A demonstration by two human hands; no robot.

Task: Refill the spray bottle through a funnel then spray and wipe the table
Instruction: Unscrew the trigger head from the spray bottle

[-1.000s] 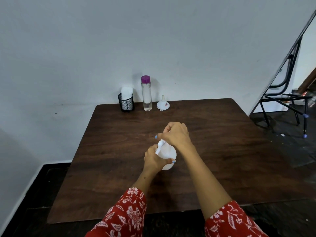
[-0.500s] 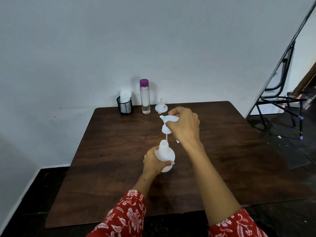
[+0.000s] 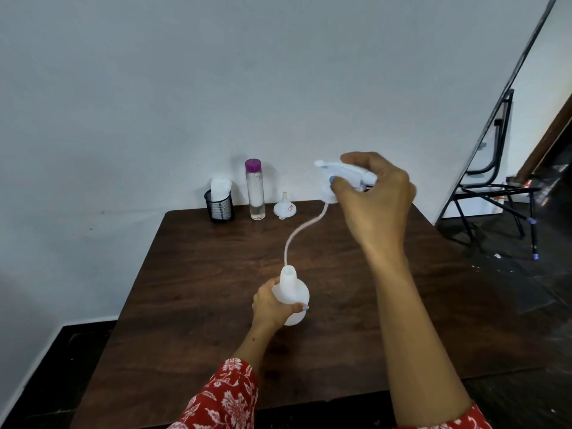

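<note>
With the sprayer (image 3: 343, 173) lifted high in the right hand (image 3: 376, 199), fingers (image 3: 335, 184) curled round its head, and its tube (image 3: 301, 232) trailing down-left to just above the open neck, clear of it or nearly so. Bottle (image 3: 292, 297) upright on the tabletop (image 3: 192, 289), gripped round the belly by the left hand (image 3: 270, 305). Funnel (image 3: 284, 207) at the far edge, beside the water bottle (image 3: 255, 188) and mesh cup (image 3: 219, 205), just below the raised right hand and well beyond the left: probably right's to fetch, once the sprayer is set down.

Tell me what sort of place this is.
Probably a plain indoor room, home or office: a dark wooden table pushed against a bare white wall, with a black metal chair standing on dark flooring.
</note>
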